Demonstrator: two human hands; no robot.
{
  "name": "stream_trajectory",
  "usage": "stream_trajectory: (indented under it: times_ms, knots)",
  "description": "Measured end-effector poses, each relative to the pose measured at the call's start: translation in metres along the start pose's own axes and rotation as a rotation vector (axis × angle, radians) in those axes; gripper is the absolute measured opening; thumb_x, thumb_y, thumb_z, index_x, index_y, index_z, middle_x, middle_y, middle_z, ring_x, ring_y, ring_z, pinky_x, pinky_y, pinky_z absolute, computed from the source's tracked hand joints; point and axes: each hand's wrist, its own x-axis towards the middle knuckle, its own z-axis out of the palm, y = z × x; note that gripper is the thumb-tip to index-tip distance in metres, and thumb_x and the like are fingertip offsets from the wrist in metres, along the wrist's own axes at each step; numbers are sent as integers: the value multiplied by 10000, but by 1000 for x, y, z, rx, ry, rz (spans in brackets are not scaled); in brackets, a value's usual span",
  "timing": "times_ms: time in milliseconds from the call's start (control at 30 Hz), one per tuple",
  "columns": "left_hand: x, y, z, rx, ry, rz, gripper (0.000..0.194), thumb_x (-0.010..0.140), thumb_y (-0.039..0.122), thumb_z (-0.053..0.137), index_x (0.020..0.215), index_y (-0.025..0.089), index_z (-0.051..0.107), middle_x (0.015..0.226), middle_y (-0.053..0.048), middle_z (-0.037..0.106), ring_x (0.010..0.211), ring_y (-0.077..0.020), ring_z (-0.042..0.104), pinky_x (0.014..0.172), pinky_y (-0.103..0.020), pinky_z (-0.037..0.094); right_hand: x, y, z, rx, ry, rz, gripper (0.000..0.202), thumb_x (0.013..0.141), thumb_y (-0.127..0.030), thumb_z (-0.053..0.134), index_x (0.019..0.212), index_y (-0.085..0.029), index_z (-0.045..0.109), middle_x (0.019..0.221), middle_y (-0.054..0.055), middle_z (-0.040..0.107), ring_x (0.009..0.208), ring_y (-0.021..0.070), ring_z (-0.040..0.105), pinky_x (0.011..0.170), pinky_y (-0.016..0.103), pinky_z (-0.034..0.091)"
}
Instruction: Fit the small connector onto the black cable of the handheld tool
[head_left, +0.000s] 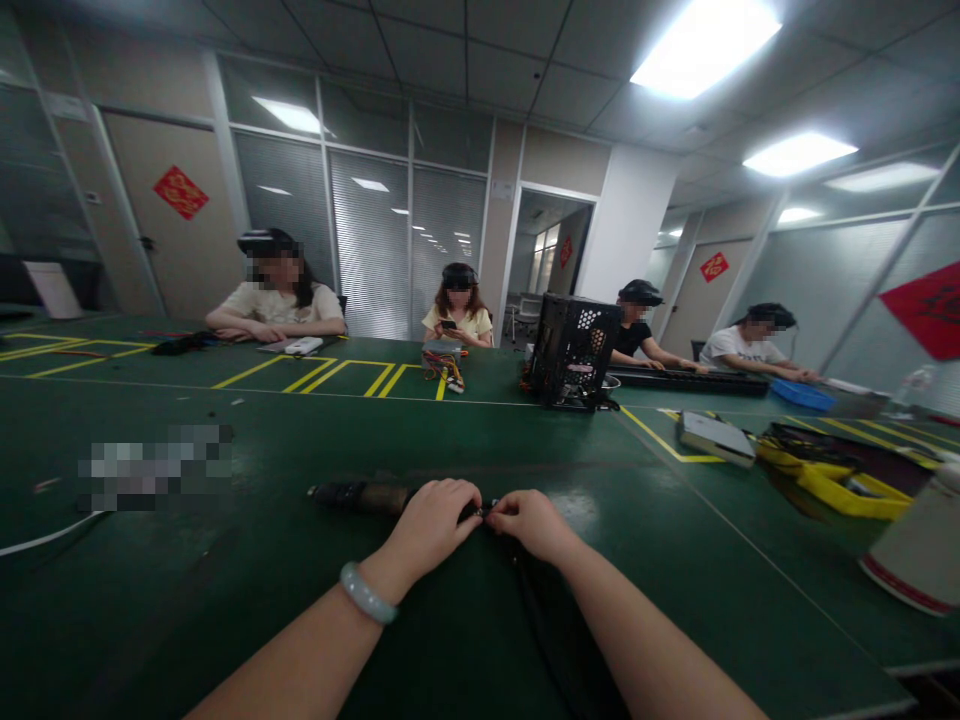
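On the green table (pixel 285 590) lies a long, dark, rod-shaped thing (pixel 364 497) with a brownish middle and a narrow tip pointing left; its kind is unclear. My left hand (pixel 439 510), a pale bangle on its wrist, is closed over the right end of it. Close beside it, my right hand (pixel 529 520) pinches a small dark piece, mostly hidden by the fingertips. The two hands nearly meet there. From below my right hand a black strap-like strip (pixel 551 630) runs down toward the near edge, partly behind the forearm.
A black computer case (pixel 574 350) stands across the table, with a power supply and loose wires (pixel 448 370) left of it. To the right are a silver box (pixel 716 438), yellow trays (pixel 855 488) and a white container (pixel 919 540). Several people sit along the far side.
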Motion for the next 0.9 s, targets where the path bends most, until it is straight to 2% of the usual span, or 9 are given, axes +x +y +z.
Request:
stream_trajectory:
  times_ms: [333,500,667,900]
  knots:
    - [0,2,-4,1,-25,39,132,893,208,534,978,262,619,1044,12,630,975,-184,569,854,-337,407,1,2,1,18,-8,2,168,800,-319,653,839,-189,751,760,20,732,688,148,647,600,214,417]
    - [-1,1,-2,-20,-13,0,164,888,254,545,1047,253,589,1057,-9,630,975,-200,571,859,-349,421,-1,0,-1,9,-3,2,162,797,-318,654,807,-186,749,745,18,728,666,142,638,572,212,397]
    - [-1,1,-1,-15,-20,-13,145,899,300,534,1013,237,599,1040,-19,633,966,-203,576,853,-346,423,-1,-1,-1,2,-4,-2,159,799,-309,651,825,-190,752,744,16,726,669,141,636,575,209,396]
    - [0,1,-1,-1,7,35,116,875,199,535,949,245,611,1019,2,640,952,-192,573,832,-335,403,2,5,2,9,7,-21,174,796,-326,651,808,-183,748,731,21,722,653,140,625,569,210,393]
